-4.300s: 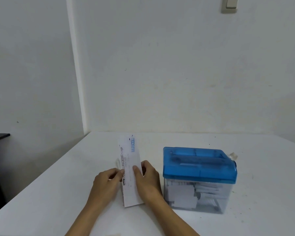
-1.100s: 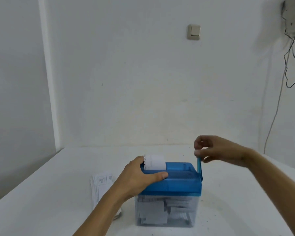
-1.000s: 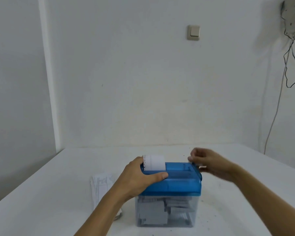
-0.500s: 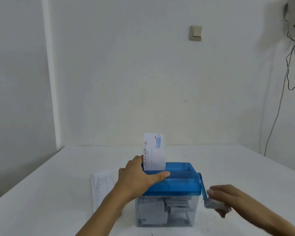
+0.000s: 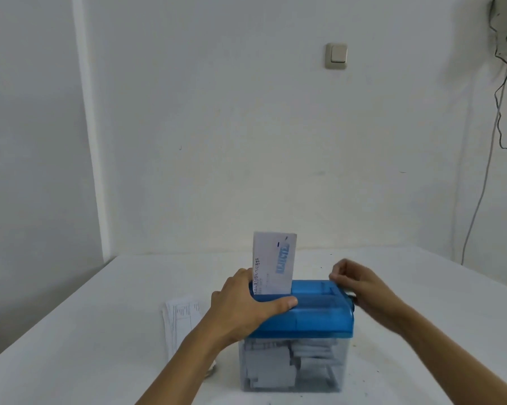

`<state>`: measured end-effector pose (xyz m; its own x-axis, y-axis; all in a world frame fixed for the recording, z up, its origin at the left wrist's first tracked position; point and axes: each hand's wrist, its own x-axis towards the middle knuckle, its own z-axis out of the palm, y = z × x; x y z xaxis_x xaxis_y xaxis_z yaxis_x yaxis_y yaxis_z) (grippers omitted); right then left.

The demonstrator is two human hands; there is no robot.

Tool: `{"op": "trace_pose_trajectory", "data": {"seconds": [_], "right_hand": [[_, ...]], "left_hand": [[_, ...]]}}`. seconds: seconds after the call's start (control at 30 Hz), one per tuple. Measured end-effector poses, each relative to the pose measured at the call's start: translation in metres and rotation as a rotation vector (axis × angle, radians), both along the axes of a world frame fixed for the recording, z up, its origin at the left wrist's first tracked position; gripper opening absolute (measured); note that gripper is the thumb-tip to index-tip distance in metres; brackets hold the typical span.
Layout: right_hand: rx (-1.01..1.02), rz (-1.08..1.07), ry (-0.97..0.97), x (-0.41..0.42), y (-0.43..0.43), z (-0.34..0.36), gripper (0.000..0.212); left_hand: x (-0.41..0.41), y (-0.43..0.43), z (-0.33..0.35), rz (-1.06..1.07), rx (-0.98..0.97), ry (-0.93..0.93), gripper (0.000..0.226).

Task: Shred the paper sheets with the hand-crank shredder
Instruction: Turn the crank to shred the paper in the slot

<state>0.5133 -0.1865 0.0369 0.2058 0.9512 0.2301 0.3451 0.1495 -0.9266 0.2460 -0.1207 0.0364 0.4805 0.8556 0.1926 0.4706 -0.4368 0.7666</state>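
Observation:
The hand-crank shredder has a blue lid (image 5: 319, 314) on a clear bin (image 5: 293, 366) holding several paper strips. It stands on the white table, near the front. A printed paper sheet (image 5: 272, 264) stands upright in the slot at the lid's left end. My left hand (image 5: 246, 302) grips that end of the lid, thumb lying along its top just in front of the sheet. My right hand (image 5: 363, 287) is at the lid's right end, fingers curled round the crank handle. Only a dark bit of the crank (image 5: 352, 299) shows beside the hand.
A small stack of printed paper sheets (image 5: 182, 320) lies flat on the table (image 5: 422, 317) to the left of the shredder, partly under my left forearm. The table meets a white wall at the back. A cable (image 5: 480, 200) hangs down the wall at the right.
My right hand rose from low beside the bin to the lid's right end, carrying the crank round. More of the sheet now stands out of the slot. My left hand stayed put.

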Motion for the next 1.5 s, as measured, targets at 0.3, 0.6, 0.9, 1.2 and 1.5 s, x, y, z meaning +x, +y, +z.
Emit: {"op": "trace_pose_trajectory", "data": {"seconds": [0.3,0.6,0.9,1.2,1.5], "right_hand": [[-0.131,-0.213,-0.301,-0.041,-0.060,-0.052,0.042],[-0.161,0.176,-0.582,-0.016,-0.098,0.027,0.027],[0.116,-0.082,-0.301,-0.002,-0.024,0.040,0.027],[-0.030,-0.179,-0.130,-0.028,-0.018,-0.060,0.023],[-0.133,0.212,-0.197,-0.014,-0.089,-0.021,0.027]], "left_hand": [[0.000,-0.004,0.004,0.050,0.100,0.121,0.109],[-0.001,-0.006,0.008,0.011,0.088,0.112,0.086],[0.001,0.001,0.001,0.000,0.054,0.062,0.106],[-0.001,-0.001,0.001,0.002,0.100,0.032,0.099],[-0.002,-0.004,0.005,0.006,0.129,0.074,0.091]]}}
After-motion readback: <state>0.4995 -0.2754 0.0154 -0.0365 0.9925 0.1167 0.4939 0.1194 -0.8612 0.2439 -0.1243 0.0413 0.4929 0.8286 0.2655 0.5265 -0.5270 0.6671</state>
